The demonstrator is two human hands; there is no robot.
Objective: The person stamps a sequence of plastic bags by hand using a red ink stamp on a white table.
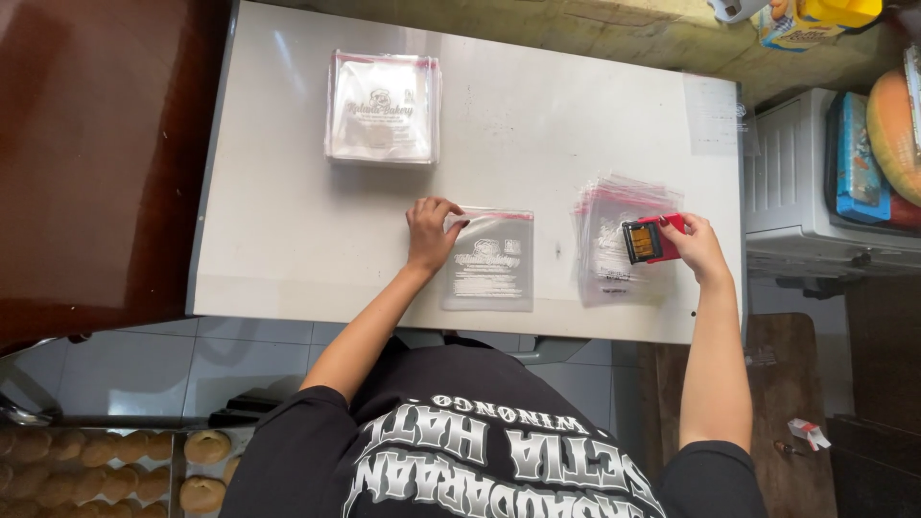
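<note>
The left hand [429, 233] has its fingers spread and pressing down flat on the top left corner of a clear plastic bag [489, 259]. The right hand [697, 247] has its fingers closed around a small red stamp [650, 239], with the orange stamping face turned to the left.

The bag lies flat near the front edge of the white tabletop [288, 259], about in the middle. It looks very light, thin and slippery, so it may slide unless a hand holds it down. A corner or an edge looks like the best place to hold it. It is see-through, with white print on it and a thin red strip along the top.

A messy pile of bags [614, 264] sits under the stamp, near the right edge. A neat stack of bags [382, 107] lies toward the back edge.
</note>
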